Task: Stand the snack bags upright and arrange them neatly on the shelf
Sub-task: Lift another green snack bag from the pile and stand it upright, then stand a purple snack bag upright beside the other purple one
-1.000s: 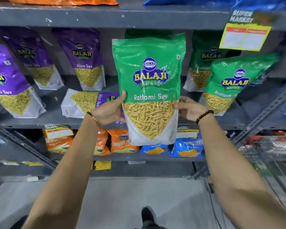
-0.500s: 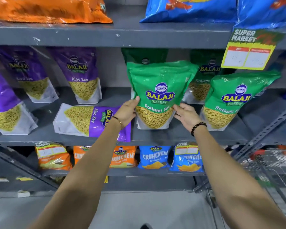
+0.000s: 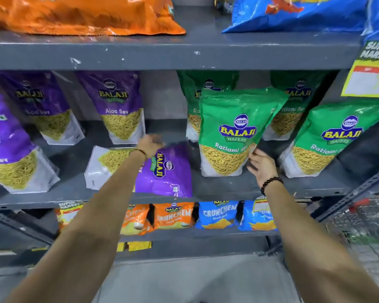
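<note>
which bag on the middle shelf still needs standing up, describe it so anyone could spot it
On the grey middle shelf, look near the front edge, between the upright purple bags and the green ones. The purple Aloo Sev bag under the left hand lies flat on its side, logo sideways; the others there stand.

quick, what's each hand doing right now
Left hand: open, reaching over the lying purple bag.
Right hand: open, fingers against the standing green bag.

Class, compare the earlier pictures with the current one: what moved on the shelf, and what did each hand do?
The green bag went from held up in both hands to standing on the middle shelf. The left hand let go and now reaches over the lying purple bag; the right hand is still at the green bag's edge. Other bags stayed put.
</note>
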The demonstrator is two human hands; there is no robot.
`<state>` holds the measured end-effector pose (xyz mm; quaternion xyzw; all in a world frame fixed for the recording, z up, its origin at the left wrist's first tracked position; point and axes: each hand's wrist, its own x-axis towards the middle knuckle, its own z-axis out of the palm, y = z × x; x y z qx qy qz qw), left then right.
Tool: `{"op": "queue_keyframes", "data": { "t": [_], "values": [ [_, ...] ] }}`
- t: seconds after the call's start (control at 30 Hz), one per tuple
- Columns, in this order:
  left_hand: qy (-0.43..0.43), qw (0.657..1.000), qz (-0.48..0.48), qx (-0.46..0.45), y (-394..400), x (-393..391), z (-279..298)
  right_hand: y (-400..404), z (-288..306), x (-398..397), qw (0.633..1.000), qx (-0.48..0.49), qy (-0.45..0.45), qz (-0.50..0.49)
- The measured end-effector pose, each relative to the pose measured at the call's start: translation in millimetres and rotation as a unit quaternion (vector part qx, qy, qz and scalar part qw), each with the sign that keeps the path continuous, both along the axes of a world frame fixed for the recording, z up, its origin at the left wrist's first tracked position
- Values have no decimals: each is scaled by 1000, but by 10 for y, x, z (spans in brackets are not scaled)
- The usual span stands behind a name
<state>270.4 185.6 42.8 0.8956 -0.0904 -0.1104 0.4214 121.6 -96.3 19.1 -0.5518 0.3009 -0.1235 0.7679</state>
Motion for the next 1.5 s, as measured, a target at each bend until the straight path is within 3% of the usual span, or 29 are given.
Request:
{"op": "queue_keyframes", "data": {
  "t": [0.07, 0.17, 0.27, 0.4, 0.53, 0.7, 0.93, 1.03, 1.17, 1.33, 1.5],
  "values": [
    [-24, 989, 7, 147, 363, 169, -30, 152, -70, -30, 995, 17, 17, -95],
    [-18, 960, -3, 280, 867, 314, -67, 501, -182, -113, 975, 24, 46, -214],
    [-39, 934, -62, 350, 1132, 317, -86, 1021, -246, -182, 957, -34, 84, -275],
    [-78, 921, -90, 370, 1264, 179, -10, 1893, -299, -171, 930, -74, 115, -341],
    [-29, 940, -100, 326, 1479, 98, -6, 2652, -236, -90, 934, -82, 193, -288],
    [39, 972, -59, 224, 1675, -90, -134, 3232, -169, 124, 973, -80, 208, -65],
    [75, 997, -13, -13, 1938, -389, -276, 3429, -64, 56, 982, 109, 150, 33],
    [105, 984, -16, -143, 2131, -475, -189, 3220, -4, -36, 987, 135, 65, 61],
    [191, 932, -125, -282, 2391, -655, 162, 2934, 262, -129, 979, 89, -47, 176],
    [174, 907, -277, -266, 2560, -696, 635, 2707, 608, -123, 935, 40, -153, 316],
    [184, 900, -305, -250, 2567, -701, 718, 2673, 658, -86, 921, 24, -163, 353]
  ]
}}
